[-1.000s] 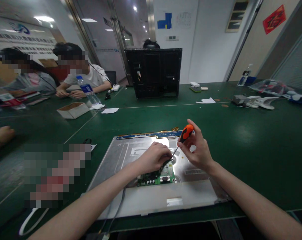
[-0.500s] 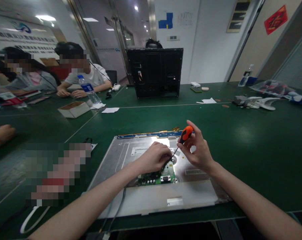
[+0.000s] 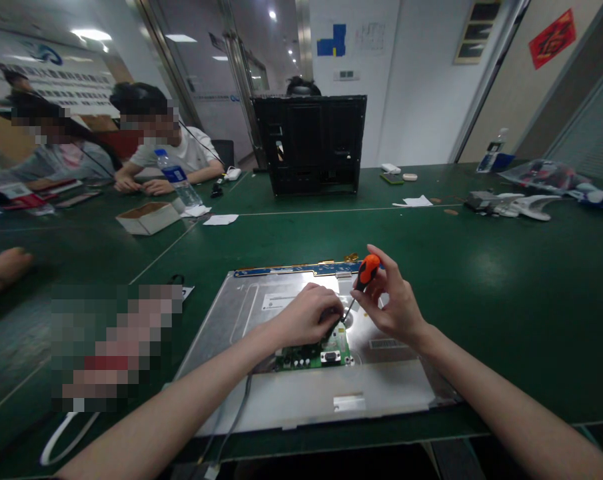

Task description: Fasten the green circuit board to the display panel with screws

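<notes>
In the head view, a metal display panel [image 3: 396, 383] lies flat on the green table, with a green circuit board [image 3: 294, 360] near its middle. My right hand [image 3: 394, 300] is closed round the orange and black handle of a screwdriver [image 3: 368, 269], which is tilted with its shaft pointing down to the left. The tip comes down at the board's upper right corner, close to my left fingertips. Curled over the board, my left hand [image 3: 314, 312] has its fingers bent together; whatever they hold is hidden beneath them. A dark cable [image 3: 242, 407] leaves the board towards the front edge.
A black monitor housing [image 3: 311, 143] stands upright at the back. Left lie an open box [image 3: 148, 219], a water bottle [image 3: 180, 183] and a blurred-out object [image 3: 118, 347]. A co-worker's hand [image 3: 6, 267] rests at the left edge. White parts [image 3: 514, 205] lie far right.
The screwdriver handle and my right hand have shifted slightly left and down, and the shaft stands a little steeper. My left hand has stayed in place.
</notes>
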{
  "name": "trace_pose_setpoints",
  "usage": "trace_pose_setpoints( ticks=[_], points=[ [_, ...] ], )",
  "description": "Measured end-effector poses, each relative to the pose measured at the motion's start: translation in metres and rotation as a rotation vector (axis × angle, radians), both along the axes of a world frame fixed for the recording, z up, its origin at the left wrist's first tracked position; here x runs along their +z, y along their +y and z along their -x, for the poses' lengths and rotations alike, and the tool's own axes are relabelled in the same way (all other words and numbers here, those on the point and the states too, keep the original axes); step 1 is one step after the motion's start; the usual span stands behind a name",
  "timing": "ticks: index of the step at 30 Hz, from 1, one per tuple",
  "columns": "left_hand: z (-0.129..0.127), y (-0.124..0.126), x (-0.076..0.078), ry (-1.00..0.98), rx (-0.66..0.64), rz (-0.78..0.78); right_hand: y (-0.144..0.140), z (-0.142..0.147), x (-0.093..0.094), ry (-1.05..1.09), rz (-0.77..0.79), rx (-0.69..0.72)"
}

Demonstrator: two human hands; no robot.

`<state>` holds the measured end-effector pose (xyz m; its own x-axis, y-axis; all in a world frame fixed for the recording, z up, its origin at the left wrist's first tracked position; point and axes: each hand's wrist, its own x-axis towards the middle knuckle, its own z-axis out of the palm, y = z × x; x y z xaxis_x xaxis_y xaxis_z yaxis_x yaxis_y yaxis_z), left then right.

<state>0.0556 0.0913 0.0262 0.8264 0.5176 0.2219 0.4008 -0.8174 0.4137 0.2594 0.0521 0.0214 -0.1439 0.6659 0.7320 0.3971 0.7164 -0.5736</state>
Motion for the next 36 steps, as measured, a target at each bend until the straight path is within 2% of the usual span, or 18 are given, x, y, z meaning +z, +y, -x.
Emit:
trace_pose_setpoints(
  ticks=[22,36],
  points=[
    [0.0005,-0.0007,0.0009,0.013,-0.004,-0.004,-0.0012,0.0,-0.0007,0.005,0.015,0.006],
    [0.0005,0.0013,-0.0007,0.025,0.005,-0.046,-0.0018,0.0014,-0.0009,-0.02,-0.034,-0.015]
  ],
)
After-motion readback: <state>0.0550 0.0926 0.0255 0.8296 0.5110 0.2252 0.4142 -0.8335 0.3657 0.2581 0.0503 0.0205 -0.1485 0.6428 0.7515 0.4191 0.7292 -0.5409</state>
